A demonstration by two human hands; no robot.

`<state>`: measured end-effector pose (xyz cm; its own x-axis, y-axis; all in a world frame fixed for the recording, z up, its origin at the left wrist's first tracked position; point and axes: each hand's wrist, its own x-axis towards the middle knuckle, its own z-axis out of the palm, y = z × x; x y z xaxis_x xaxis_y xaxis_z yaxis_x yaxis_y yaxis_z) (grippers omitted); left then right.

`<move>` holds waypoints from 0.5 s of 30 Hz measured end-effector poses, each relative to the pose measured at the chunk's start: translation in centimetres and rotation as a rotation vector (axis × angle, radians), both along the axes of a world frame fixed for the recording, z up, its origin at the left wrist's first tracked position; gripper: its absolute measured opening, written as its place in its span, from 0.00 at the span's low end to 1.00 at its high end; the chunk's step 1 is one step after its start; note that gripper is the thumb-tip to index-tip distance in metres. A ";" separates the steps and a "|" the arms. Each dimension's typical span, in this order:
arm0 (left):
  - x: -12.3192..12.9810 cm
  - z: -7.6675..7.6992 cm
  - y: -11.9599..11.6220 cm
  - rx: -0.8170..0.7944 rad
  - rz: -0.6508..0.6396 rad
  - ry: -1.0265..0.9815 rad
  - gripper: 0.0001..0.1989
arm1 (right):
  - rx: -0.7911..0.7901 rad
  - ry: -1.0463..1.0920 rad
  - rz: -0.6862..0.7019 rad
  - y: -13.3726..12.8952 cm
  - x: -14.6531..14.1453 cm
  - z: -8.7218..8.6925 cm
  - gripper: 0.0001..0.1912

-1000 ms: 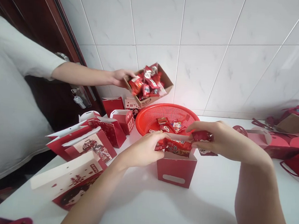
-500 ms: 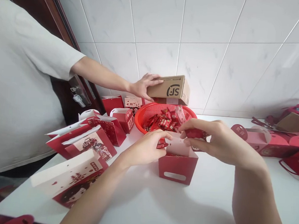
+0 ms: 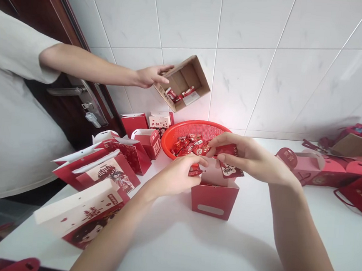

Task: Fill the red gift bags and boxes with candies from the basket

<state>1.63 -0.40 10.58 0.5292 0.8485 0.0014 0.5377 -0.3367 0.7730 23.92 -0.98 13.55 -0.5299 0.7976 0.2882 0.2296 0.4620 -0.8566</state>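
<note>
Pinching a small red packet (image 3: pixel 194 172) between thumb and fingers, your left hand (image 3: pixel 177 175) is at the left edge of the open red box (image 3: pixel 214 201). Your right hand (image 3: pixel 250 157) is closed on a flat red packet (image 3: pixel 229 170) near the box's right rim. The red box stands upright on the bench (image 3: pixel 240 257), just below both hands. Beyond them sits a red basket (image 3: pixel 189 129) of wrapped sweets (image 3: pixel 194 147); above it, a co-worker's hand (image 3: pixel 151 76) holds a tilted cardboard box (image 3: pixel 194 74). Gift bags (image 3: pixel 118 175) stand left of your left hand.
</note>
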 end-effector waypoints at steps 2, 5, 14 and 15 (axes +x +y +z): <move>0.0 -0.1 0.1 0.037 -0.011 -0.003 0.20 | 0.043 -0.048 -0.008 -0.1 -0.3 -0.2 0.08; 0.0 -0.4 0.7 0.068 -0.016 -0.023 0.21 | 0.060 -0.247 -0.012 -0.1 -0.9 -0.6 0.09; 0.2 -1.3 2.6 -0.006 0.046 -0.160 0.17 | 0.103 -0.407 -0.001 1.8 -1.1 -1.6 0.04; 0.2 -1.4 2.7 -0.008 0.047 -0.166 0.17 | 0.086 -0.410 0.017 1.9 -1.0 -1.6 0.05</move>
